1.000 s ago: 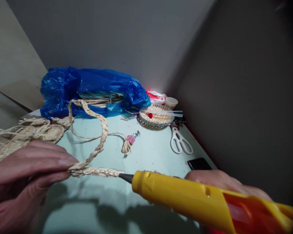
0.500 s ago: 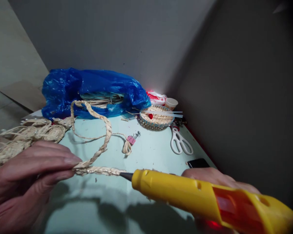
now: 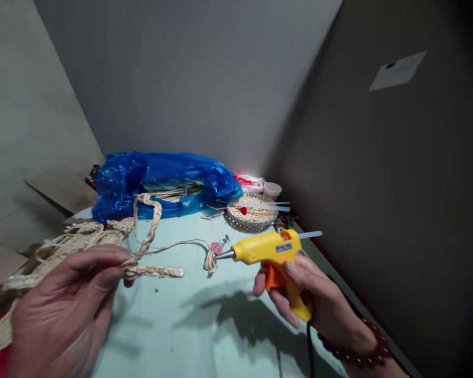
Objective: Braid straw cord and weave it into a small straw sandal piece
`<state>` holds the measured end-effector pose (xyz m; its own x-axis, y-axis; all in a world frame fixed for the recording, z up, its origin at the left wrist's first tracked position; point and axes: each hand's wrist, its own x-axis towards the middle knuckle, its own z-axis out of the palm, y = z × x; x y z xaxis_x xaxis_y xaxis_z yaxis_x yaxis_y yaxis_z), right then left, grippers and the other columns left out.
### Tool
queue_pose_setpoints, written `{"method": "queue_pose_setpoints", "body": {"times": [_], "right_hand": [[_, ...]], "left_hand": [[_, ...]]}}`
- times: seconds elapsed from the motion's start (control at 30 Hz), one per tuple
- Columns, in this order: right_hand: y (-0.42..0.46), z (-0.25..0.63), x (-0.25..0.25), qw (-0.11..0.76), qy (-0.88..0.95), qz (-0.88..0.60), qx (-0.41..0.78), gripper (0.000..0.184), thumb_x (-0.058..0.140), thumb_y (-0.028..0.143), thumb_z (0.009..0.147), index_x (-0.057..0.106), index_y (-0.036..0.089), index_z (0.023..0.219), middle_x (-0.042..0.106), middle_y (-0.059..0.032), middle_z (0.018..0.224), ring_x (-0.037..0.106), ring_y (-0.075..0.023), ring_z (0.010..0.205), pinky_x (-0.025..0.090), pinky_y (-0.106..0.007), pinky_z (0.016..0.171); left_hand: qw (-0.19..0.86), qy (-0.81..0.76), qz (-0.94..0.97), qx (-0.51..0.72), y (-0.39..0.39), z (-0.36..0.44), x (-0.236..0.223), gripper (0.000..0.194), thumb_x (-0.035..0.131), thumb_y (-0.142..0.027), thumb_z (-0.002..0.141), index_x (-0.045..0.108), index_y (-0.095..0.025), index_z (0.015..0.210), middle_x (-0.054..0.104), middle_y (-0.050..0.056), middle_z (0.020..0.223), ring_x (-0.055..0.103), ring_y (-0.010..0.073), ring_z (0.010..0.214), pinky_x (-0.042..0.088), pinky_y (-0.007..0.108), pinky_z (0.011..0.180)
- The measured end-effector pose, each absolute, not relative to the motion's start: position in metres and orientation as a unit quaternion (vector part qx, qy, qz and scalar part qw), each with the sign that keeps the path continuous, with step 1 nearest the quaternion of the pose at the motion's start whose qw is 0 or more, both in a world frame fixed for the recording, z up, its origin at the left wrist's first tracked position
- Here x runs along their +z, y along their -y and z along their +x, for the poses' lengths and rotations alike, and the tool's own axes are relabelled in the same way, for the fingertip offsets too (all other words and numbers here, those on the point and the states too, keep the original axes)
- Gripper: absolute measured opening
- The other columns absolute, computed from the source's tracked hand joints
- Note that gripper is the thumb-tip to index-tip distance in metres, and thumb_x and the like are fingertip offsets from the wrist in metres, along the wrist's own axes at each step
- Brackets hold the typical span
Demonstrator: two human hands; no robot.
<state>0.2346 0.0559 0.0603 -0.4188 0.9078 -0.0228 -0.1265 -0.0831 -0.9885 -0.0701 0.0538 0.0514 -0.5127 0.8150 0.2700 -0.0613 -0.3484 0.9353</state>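
Between the thumb and fingers of my left hand (image 3: 81, 299) is pinched a braided straw cord (image 3: 152, 231). A loop of the braid rises above the hand, and a short end points right. A thin strand runs from it to a small straw bundle (image 3: 210, 261) held by a pink binder clip (image 3: 216, 248). My right hand (image 3: 315, 294) grips a yellow hot glue gun (image 3: 266, 248) by its handle, fingers around the orange trigger. A clear glue stick (image 3: 311, 234) sticks out of its back. The nozzle is apart from the braid's end and appears near the clip.
A blue plastic bag (image 3: 173, 168) with straw inside lies at the back. Beside it stand a round woven basket (image 3: 252, 223) with glue sticks across it, and a paper cup (image 3: 273, 190). Braided straw pieces (image 3: 71, 241) with pearl-like beads lie at the left.
The glue gun has moved away from the braid's end and swung upright, farther from the camera. My left hand still pinches the braid. The camera view has tilted upward.
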Motion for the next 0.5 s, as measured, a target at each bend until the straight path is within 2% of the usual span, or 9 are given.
{"method": "queue_pose_setpoints", "body": {"times": [0.1,0.23,0.3,0.4,0.43,0.5], "right_hand": [[-0.072,0.226,0.045,0.414,0.522,-0.366,0.649,0.056,0.043,0.058,0.095,0.071,0.011,0.083,0.057,-0.0009,0.061,0.041,-0.0064,0.041,0.028,-0.022,0.043],[-0.079,0.221,0.025,0.349,0.547,-0.393,0.652,0.044,0.058,0.054,0.091,0.067,0.012,0.081,0.061,0.0009,0.066,0.042,-0.0053,0.044,0.030,-0.020,0.043],[-0.080,0.219,0.017,0.288,0.570,-0.418,0.646,0.038,0.057,0.049,0.096,0.066,0.013,0.085,0.061,0.0028,0.067,0.048,-0.0067,0.045,0.039,-0.020,0.044],[-0.080,0.214,0.012,0.202,0.599,-0.467,0.618,0.028,0.056,0.041,0.100,0.064,0.014,0.099,0.066,0.0009,0.082,0.061,-0.0105,0.058,0.054,-0.026,0.054],[-0.079,0.213,0.012,0.180,0.608,-0.485,0.603,0.028,0.055,0.041,0.100,0.064,0.014,0.099,0.067,0.0002,0.083,0.063,-0.0110,0.060,0.055,-0.026,0.056],[-0.077,0.213,0.015,0.147,0.631,-0.521,0.555,0.038,0.051,0.046,0.101,0.064,0.014,0.087,0.067,-0.0001,0.074,0.061,-0.0118,0.055,0.051,-0.026,0.052]], "left_hand": [[0.320,-0.449,0.392,0.736,-0.057,-0.069,0.057,0.014,0.086,-0.022,0.068,0.074,-0.024,0.076,0.071,-0.006,0.083,0.061,0.0090,0.081,0.053,0.007,0.071],[0.336,-0.430,0.407,0.733,-0.053,-0.066,0.066,0.025,0.092,-0.036,0.058,0.076,-0.024,0.075,0.070,-0.006,0.078,0.058,0.0086,0.068,0.052,0.010,0.061],[0.339,-0.423,0.429,0.723,-0.050,-0.064,0.068,0.023,0.090,-0.036,0.060,0.077,-0.024,0.075,0.069,-0.005,0.077,0.056,0.0088,0.066,0.051,0.011,0.059],[0.341,-0.412,0.467,0.704,-0.046,-0.061,0.067,0.014,0.087,-0.033,0.067,0.078,-0.025,0.075,0.069,-0.004,0.077,0.056,0.0089,0.065,0.050,0.012,0.059],[0.343,-0.408,0.478,0.698,-0.045,-0.061,0.066,0.012,0.085,-0.033,0.069,0.078,-0.026,0.076,0.069,-0.004,0.077,0.056,0.0091,0.064,0.050,0.013,0.059],[0.346,-0.400,0.497,0.688,-0.043,-0.059,0.063,0.009,0.083,-0.032,0.072,0.079,-0.029,0.079,0.069,-0.005,0.078,0.057,0.0094,0.064,0.050,0.014,0.059]]}}
